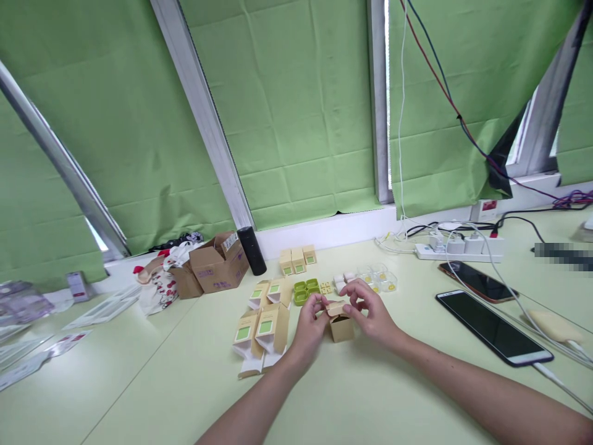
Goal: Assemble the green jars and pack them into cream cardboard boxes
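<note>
A small kraft-paper box [343, 330] stands on the table between my hands, its lid flap raised. My left hand [309, 326] is closed on the flap's left side, thumb and fingertips pinching the cardboard. On the right edge of the same flap, the thumb and bent fingers of my right hand [372, 314] grip the box from above. Just left lie several opened, larger kraft boxes [272, 327] with green labels. Behind my hands are a green square-celled tray [306, 290], small yellowish pieces [326, 287] and pale pink-white pieces [343, 279]. The inside of the small box is hidden.
Small closed boxes [298, 260] stand farther back, with clear plastic cases [377, 278] to their right. Two phones [493, 326], a power strip [458, 248] and loose cables occupy the right side. A brown carton [218, 264] and black cylinder [251, 250] stand back left.
</note>
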The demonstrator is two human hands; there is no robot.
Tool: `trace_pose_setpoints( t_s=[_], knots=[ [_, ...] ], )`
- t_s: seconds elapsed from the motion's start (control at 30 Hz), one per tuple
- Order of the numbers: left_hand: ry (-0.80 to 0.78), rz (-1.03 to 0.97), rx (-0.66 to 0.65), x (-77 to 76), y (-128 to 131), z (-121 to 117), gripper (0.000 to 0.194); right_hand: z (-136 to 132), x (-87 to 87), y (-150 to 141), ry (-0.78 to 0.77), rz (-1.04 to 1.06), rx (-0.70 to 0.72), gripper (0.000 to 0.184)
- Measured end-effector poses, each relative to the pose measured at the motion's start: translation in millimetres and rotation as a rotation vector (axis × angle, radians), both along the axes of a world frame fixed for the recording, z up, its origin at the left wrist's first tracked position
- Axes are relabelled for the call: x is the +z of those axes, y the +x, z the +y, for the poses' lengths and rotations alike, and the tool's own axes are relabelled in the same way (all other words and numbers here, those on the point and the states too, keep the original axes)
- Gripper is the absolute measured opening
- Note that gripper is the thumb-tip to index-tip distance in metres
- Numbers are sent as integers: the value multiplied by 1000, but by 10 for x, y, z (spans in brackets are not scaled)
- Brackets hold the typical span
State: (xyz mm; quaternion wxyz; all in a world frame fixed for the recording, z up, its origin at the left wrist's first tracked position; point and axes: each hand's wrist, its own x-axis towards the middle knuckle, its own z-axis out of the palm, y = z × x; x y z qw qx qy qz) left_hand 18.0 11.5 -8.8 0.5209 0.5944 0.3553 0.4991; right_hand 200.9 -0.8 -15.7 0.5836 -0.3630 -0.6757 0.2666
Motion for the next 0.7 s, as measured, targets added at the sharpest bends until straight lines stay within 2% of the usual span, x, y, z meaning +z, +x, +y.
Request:
trace_pose_setpoints(
  t_s=[0.17, 0.3, 0.43, 0.7],
  knots=[
    [-1, -37, 2, 47, -32, -35, 26, -3, 5, 6, 61, -35, -7, 9],
    [17, -11, 36, 56, -45, -54, 32, -23, 5, 6, 100, -77, -5, 8],
    [11, 5, 12, 48, -45, -57, 40, -28, -18, 13, 133, -124, 4, 11],
    [93, 89, 11, 19, -53, -48, 38, -32, -22, 17, 163, -161, 1, 15]
  ],
)
